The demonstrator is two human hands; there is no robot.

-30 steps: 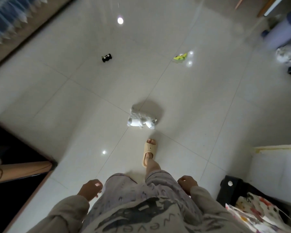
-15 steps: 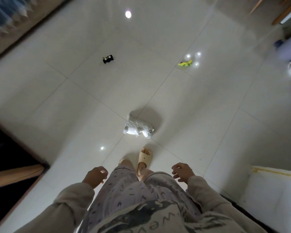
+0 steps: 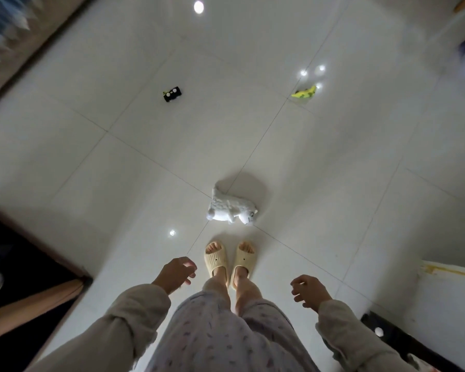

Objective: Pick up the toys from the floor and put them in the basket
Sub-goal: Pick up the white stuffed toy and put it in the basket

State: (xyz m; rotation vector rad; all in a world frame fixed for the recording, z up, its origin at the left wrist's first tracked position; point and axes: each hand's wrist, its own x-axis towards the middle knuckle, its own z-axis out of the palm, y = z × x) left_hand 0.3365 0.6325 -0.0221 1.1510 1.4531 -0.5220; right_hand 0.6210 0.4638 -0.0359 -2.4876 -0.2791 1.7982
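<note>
A white plush animal (image 3: 231, 209) lies on its side on the pale tiled floor, just ahead of my two slippered feet. Farther off to the left sits a small black toy car (image 3: 172, 93). A yellow-green toy (image 3: 304, 92) lies far to the right near some light reflections. My left hand (image 3: 175, 273) hangs left of my feet with fingers loosely spread and nothing in it. Right of my feet, my right hand (image 3: 309, 289) is likewise open with nothing held. No basket is clearly visible.
A dark low piece of furniture (image 3: 24, 264) with a wooden edge fills the lower left. A white box-like object (image 3: 451, 291) stands at the right, with a black item (image 3: 395, 336) below it. A curtain (image 3: 3, 20) hangs at the top left.
I have stepped forward so both feet now stand together near the plush animal. Both hands have swung outward and opened their fingers.
</note>
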